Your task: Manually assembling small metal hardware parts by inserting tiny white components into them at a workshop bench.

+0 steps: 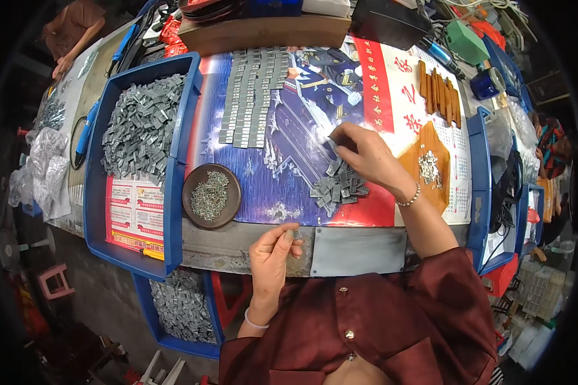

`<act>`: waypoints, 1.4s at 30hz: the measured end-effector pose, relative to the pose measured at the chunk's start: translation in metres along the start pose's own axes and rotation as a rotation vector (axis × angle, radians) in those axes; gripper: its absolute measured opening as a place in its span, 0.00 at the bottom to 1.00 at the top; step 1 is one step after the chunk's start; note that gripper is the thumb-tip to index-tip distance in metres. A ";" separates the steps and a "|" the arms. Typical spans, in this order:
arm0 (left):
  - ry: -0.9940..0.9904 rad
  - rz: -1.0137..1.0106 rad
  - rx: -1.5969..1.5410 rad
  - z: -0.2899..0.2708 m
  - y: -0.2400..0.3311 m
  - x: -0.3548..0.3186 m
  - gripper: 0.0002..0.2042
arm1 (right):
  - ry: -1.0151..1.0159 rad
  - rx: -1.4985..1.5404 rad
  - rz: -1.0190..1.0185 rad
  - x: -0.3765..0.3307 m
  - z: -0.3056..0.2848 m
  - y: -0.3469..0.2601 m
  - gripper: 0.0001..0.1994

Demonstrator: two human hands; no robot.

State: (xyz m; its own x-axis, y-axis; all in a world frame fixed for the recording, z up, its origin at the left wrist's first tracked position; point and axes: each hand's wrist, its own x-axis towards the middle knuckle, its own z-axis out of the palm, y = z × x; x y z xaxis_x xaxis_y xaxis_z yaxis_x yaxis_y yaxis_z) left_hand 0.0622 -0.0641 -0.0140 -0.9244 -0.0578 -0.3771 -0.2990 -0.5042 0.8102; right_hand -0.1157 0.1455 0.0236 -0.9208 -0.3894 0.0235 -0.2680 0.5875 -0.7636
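Note:
My left hand (271, 258) is closed at the table's near edge, pinching a small grey plastic piece (296, 235) between thumb and fingertips. Over the printed sheet (302, 154), my right hand (374, 160) has its thumb and index finger pressed together; what lies between them, if anything, is too small to make out. Just below that hand is a loose pile of small grey pieces (338, 187). Long rows of similar grey pieces (253, 96) lie side by side farther back. Nearer my left hand stands a round brown dish (234, 215) of tiny metal parts (210, 197).
A large blue tray (95, 212) on the left holds many grey pieces (144, 125); another blue bin (213, 340) sits below. On the right lie brown bars (440, 95) and an orange-brown board (410, 160) with small pale parts (430, 165). A wooden box (263, 34) stands behind.

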 end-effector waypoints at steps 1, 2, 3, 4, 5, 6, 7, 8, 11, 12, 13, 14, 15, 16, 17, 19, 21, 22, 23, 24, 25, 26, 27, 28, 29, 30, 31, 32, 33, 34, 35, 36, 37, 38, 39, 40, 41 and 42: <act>0.020 0.008 -0.008 0.001 0.000 0.000 0.12 | -0.020 -0.013 -0.007 -0.001 0.001 -0.001 0.09; 0.039 0.015 -0.016 0.002 0.000 0.000 0.12 | -0.019 -0.011 -0.005 -0.002 0.001 -0.001 0.09; 0.039 0.013 -0.014 0.002 0.001 0.000 0.12 | -0.021 -0.044 -0.027 -0.003 0.002 -0.002 0.09; 0.037 0.016 -0.014 0.003 0.001 0.001 0.12 | -0.023 -0.077 -0.048 -0.004 0.002 -0.001 0.09; 0.035 0.018 -0.014 0.003 0.001 0.001 0.13 | -0.022 -0.076 -0.046 -0.005 0.002 -0.001 0.09; 0.034 0.016 -0.012 0.004 0.002 0.002 0.13 | -0.025 -0.089 -0.056 -0.007 0.002 0.000 0.09; 0.020 0.025 0.021 0.004 0.002 0.002 0.13 | -0.027 -0.101 -0.065 -0.009 0.001 0.001 0.09; 0.008 0.034 0.054 0.004 0.002 0.002 0.14 | -0.028 -0.099 -0.064 -0.010 0.001 0.001 0.09; 0.003 0.016 0.054 0.006 0.003 0.003 0.15 | -0.048 -0.097 -0.045 -0.017 0.000 0.000 0.10; 0.005 0.014 0.055 0.007 0.004 0.003 0.15 | -0.056 -0.097 -0.032 -0.019 -0.002 -0.002 0.10; 0.003 0.002 0.060 0.007 0.004 0.004 0.15 | -0.065 -0.096 -0.019 -0.021 -0.002 -0.004 0.10; 0.001 -0.010 0.066 0.008 0.004 0.004 0.15 | -0.066 -0.094 -0.018 -0.024 -0.002 -0.003 0.10; 0.003 -0.012 0.068 0.008 0.004 0.005 0.15 | -0.047 -0.097 -0.036 -0.027 -0.002 -0.002 0.10; -0.003 -0.022 0.067 0.009 0.004 0.005 0.15 | -0.028 -0.100 -0.054 -0.030 -0.002 -0.001 0.10; -0.009 -0.032 0.065 0.009 0.004 0.005 0.15 | -0.029 -0.098 -0.053 -0.031 -0.001 -0.001 0.10; -0.013 -0.032 0.068 0.009 0.003 0.005 0.15 | -0.047 -0.123 -0.037 -0.033 -0.001 -0.001 0.10; -0.020 -0.031 0.068 0.009 0.002 0.005 0.14 | -0.071 -0.117 -0.022 -0.032 -0.004 -0.006 0.10; -0.017 -0.034 0.068 0.009 0.002 0.005 0.15 | -0.094 -0.112 -0.009 -0.031 -0.005 -0.008 0.10; -0.016 -0.037 0.068 0.009 0.002 0.005 0.15 | -0.094 -0.113 -0.008 -0.029 -0.005 -0.009 0.10; -0.016 -0.038 0.068 0.010 0.001 0.005 0.15 | -0.091 -0.125 -0.035 -0.025 -0.006 -0.009 0.10; -0.015 -0.038 0.068 0.010 0.002 0.004 0.14 | -0.089 -0.137 -0.062 -0.021 -0.005 -0.010 0.10; -0.015 -0.038 0.068 0.011 0.001 0.004 0.14 | -0.090 -0.137 -0.062 -0.016 -0.004 -0.009 0.10; -0.014 -0.039 0.067 0.011 0.001 0.004 0.14 | -0.066 -0.143 -0.108 -0.010 -0.002 -0.009 0.10; -0.016 -0.030 0.068 0.011 0.000 0.004 0.14 | -0.042 -0.147 -0.155 -0.004 0.001 -0.009 0.10; -0.018 -0.021 0.069 0.012 0.000 0.003 0.14 | -0.042 -0.146 -0.155 0.004 0.003 -0.009 0.10; -0.009 -0.021 0.070 0.011 -0.001 0.003 0.14 | -0.038 -0.166 -0.193 0.013 0.008 -0.007 0.11; -0.001 -0.020 0.065 0.010 -0.002 0.003 0.14 | -0.033 -0.185 -0.231 0.023 0.014 -0.005 0.13; -0.008 -0.022 0.058 0.011 0.000 0.003 0.14 | -0.030 -0.188 -0.225 0.030 0.015 -0.005 0.13; -0.008 -0.024 0.060 0.011 0.000 0.003 0.14 | -0.038 -0.209 -0.215 0.039 0.018 -0.002 0.14; -0.005 -0.022 0.070 0.011 0.000 0.003 0.14 | -0.045 -0.230 -0.205 0.047 0.020 0.001 0.15; 0.005 -0.019 0.080 0.009 0.001 0.003 0.15 | -0.066 -0.290 -0.201 0.055 0.025 0.004 0.17; 0.010 -0.020 0.080 0.008 0.002 0.003 0.15 | -0.070 -0.286 -0.203 0.057 0.029 0.005 0.17; 0.010 -0.017 0.080 0.008 0.003 0.003 0.15 | -0.083 -0.339 -0.245 0.059 0.031 0.005 0.18; 0.013 -0.013 0.078 0.006 0.004 0.003 0.15 | -0.098 -0.392 -0.289 0.061 0.034 0.005 0.19; 0.018 -0.014 0.077 0.004 0.004 0.003 0.15 | -0.102 -0.390 -0.290 0.061 0.038 0.006 0.19; 0.000 -0.023 0.064 0.001 0.004 0.003 0.15 | -0.103 -0.428 -0.373 0.057 0.041 0.006 0.19; -0.017 -0.031 0.051 -0.001 0.004 0.003 0.15 | -0.104 -0.465 -0.456 0.053 0.044 0.006 0.20; -0.016 -0.032 0.050 -0.001 0.004 0.003 0.15 | -0.105 -0.465 -0.456 0.049 0.045 0.004 0.20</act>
State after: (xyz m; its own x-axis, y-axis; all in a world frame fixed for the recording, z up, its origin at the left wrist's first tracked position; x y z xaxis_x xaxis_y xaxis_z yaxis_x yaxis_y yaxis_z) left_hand 0.0585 -0.0671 -0.0122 -0.9176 -0.0285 -0.3966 -0.3398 -0.4618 0.8193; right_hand -0.1497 0.0971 -0.0072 -0.6597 -0.7252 0.1973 -0.7408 0.5831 -0.3335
